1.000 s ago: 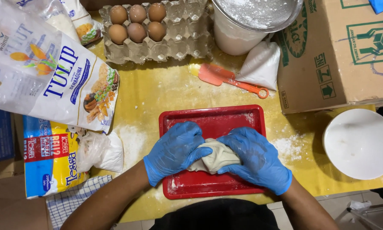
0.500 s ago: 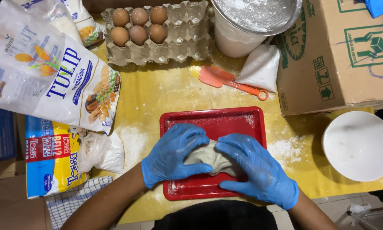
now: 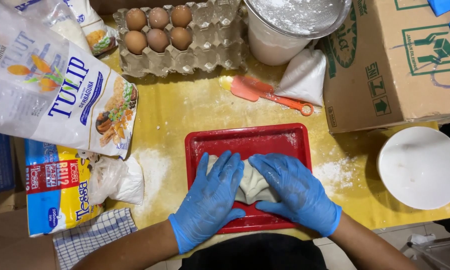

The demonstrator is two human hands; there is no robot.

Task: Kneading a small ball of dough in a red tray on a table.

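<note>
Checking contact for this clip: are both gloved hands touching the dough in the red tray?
Touching. The head view shows the left hand and right hand pressed flat on the dough.

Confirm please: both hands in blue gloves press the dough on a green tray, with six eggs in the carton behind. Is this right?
Not quite: the tray is red, not green, as the head view shows. Both gloved hands, left and right, do press the dough, and the carton holds six eggs.

Both gloved hands now flatter over the dough (image 3: 252,186), more of it covered.

Dough (image 3: 252,185) in tray (image 3: 245,137) — eggs (image 3: 157,27) behind.
</note>
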